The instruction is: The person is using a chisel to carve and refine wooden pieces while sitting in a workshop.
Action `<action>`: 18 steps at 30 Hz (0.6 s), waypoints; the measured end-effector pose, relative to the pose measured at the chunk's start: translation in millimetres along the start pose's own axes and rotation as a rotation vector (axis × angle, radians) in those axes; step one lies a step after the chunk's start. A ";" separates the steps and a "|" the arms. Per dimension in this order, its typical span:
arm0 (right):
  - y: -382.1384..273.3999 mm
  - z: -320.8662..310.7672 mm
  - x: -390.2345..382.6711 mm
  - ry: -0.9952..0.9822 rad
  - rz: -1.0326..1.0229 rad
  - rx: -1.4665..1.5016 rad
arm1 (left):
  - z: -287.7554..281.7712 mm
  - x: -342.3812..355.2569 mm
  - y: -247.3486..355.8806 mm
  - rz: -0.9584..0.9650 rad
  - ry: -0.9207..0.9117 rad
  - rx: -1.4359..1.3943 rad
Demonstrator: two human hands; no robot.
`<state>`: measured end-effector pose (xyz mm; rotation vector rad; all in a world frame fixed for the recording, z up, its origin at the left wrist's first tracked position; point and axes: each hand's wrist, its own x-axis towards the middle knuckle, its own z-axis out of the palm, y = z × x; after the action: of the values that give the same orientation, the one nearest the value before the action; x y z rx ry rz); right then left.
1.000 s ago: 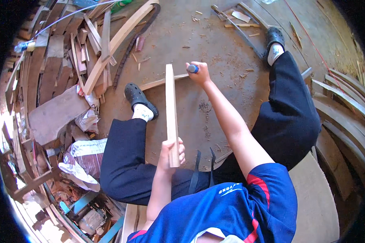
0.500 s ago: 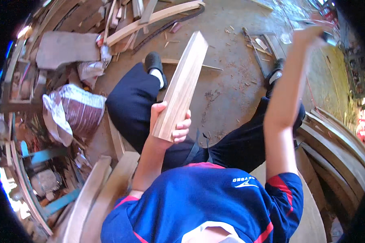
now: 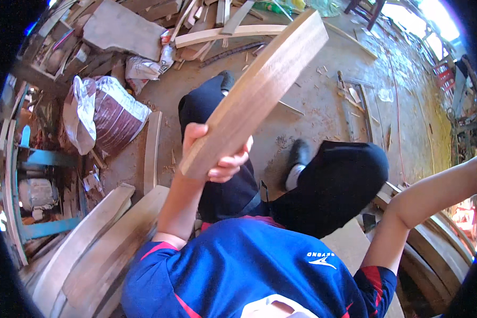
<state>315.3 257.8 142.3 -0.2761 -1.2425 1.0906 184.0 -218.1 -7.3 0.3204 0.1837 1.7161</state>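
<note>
My left hand (image 3: 225, 159) grips a thick, slightly curved piece of wood (image 3: 259, 90) near its lower end. The thumb lies on one side and the fingers wrap round the other. The wood is raised in front of me, slanting up to the right, with a pale top edge and a browner broad face. My right forearm stretches out to the far right, and the hand itself is cut off by the dark rim of the picture.
Curved timbers (image 3: 87, 230) lie at my left, with more curved boards (image 3: 440, 244) at my right. A brown and white sack (image 3: 116, 111) stands left, below a wide wooden slab (image 3: 123, 31). Scrap wood is heaped at the back; a frame saw (image 3: 361, 108) lies on the floor among shavings.
My right arm has swung from up front out to the far right. The wood in my left hand has tilted further right. My right leg has drawn inward, and the view has shifted.
</note>
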 end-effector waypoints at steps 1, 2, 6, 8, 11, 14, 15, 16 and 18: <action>3.0 9.5 -3.2 -0.041 0.009 0.020 | 10.7 1.3 4.4 0.029 0.099 0.091; 5.4 19.1 -6.6 -0.081 0.020 0.047 | 22.4 4.7 12.0 0.078 0.278 0.310; 26.9 73.7 -19.9 -0.275 0.092 0.143 | 52.5 68.5 45.0 0.446 0.789 1.632; 42.6 106.9 -27.5 -0.361 0.142 0.179 | 65.6 101.2 77.4 0.422 0.908 1.974; 79.2 157.5 -50.7 -0.471 0.283 0.164 | 65.7 133.7 105.4 0.338 1.009 2.350; 123.9 190.8 -81.2 -0.491 0.600 -0.060 | 41.7 154.5 116.6 0.314 1.010 2.444; 138.7 192.9 -91.8 -0.515 0.682 -0.010 | 28.8 158.1 115.6 0.269 1.037 2.475; 152.8 194.2 -101.5 -0.491 0.715 -0.028 | 15.5 159.0 115.0 0.297 0.991 2.501; 176.7 198.6 -109.4 -0.410 0.935 0.092 | -9.7 161.2 118.0 0.118 1.019 2.435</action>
<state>63.2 187.6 23.5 -0.6187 -1.4476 2.0785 47.0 -79.1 36.4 1.0498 2.9608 0.6210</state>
